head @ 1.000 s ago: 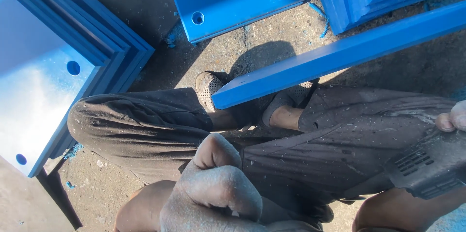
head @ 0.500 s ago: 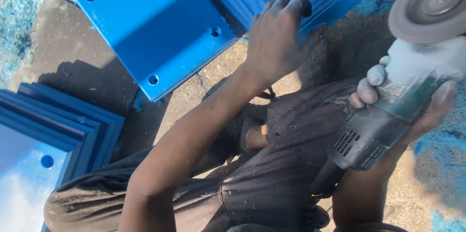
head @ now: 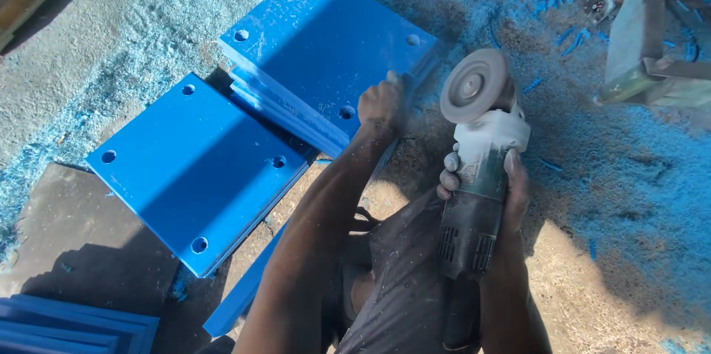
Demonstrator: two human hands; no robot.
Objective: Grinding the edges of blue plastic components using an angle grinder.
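Head cam looks down on a person crouched over blue dust. The right hand is wrapped tight around the body of an angle grinder, its disc tipped up and facing the camera, clear of any work. The left hand is curled over the near corner of the top blue plate on a small stack, fingers closed on the edge. That hand sits just beside the disc, which is the worry: if the wheel's turning (can't tell), a small slip could catch bare knuckles. One-handed grip means kickback would be hard to hold. Another plate lies beside the stack, loose shavings everywhere.
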